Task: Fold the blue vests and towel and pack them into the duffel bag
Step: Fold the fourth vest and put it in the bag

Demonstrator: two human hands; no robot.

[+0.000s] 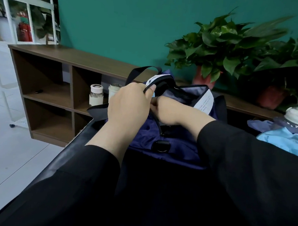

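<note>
Head view: only view supplied.
Left hand [129, 104]: fingers curled round the black strap [161, 83], holding the bag mouth up.
Right hand [164, 109]: reaches into the opening; fingers hidden, cannot tell their state.
Duffel bag [174, 150]: navy, glossy, slack, on the dark desk [83, 134], directly ahead.
Light blue cloth [283, 141]: unpacked, at the right.
Advice: keep the strap lifted, mouth wide, before loading.

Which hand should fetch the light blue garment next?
Probably the right hand: the light blue garment lies on its side, while the left hand grips the black strap of the navy duffel bag.
</note>
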